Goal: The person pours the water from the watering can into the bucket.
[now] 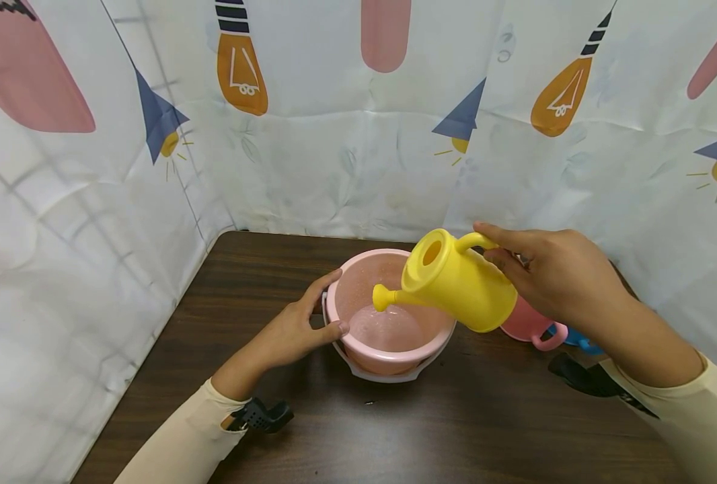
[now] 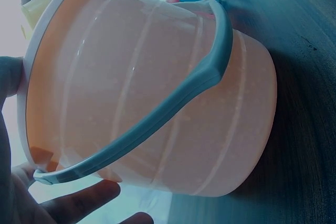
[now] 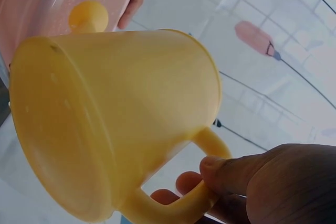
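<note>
My right hand (image 1: pixel 555 269) grips the handle of a yellow watering can (image 1: pixel 464 286). The can is tilted, held over the right side of a pink bucket (image 1: pixel 389 355), its round spout head above the bucket's inside. In the right wrist view, fingers and thumb curl round the can's handle (image 3: pixel 173 205). My left hand (image 1: pixel 292 333) holds the bucket's left rim, thumb and index fingertip over the edge and other fingers along the outside in the left wrist view. Clear liquid (image 1: pixel 389 326) lies in the bucket, with droplets on its inner wall. Its pale carrying handle (image 2: pixel 157 116) hangs down.
A pink cup (image 1: pixel 528 323) and a blue cup (image 1: pixel 582 341) stand right of the bucket, partly hidden by the can and right arm. The dark wood table (image 1: pixel 395 437) meets a patterned white curtain (image 1: pixel 334 168) at the back and left.
</note>
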The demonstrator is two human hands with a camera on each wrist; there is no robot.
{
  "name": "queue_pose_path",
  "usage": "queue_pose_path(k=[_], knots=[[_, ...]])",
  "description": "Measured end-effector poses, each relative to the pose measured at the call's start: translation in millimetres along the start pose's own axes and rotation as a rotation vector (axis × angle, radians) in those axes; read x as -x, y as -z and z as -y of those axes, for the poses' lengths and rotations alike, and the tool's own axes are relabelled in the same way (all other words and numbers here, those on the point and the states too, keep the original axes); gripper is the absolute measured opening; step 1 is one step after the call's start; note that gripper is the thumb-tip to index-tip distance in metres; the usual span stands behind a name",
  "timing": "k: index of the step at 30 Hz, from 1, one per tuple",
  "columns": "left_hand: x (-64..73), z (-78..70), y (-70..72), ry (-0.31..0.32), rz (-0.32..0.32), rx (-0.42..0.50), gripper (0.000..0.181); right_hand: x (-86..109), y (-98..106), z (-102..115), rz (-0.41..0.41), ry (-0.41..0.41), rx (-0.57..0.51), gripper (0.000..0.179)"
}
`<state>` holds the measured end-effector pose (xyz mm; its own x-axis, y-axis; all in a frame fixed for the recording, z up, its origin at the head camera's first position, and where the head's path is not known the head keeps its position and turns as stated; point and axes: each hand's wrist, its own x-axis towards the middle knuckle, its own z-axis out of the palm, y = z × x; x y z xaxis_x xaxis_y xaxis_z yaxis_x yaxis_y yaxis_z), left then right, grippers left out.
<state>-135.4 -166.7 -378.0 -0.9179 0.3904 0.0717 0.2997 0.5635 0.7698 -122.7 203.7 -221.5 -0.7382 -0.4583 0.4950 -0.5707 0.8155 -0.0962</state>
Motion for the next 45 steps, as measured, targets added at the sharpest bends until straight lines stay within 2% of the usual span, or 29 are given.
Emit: queue_pose_path(k=[45], knots=[[-0.8, 0.9, -0.2, 0.005, 0.005, -0.001, 0.088, 0.4, -0.4, -0.8, 0.001, 0.0, -0.004, 0.047]])
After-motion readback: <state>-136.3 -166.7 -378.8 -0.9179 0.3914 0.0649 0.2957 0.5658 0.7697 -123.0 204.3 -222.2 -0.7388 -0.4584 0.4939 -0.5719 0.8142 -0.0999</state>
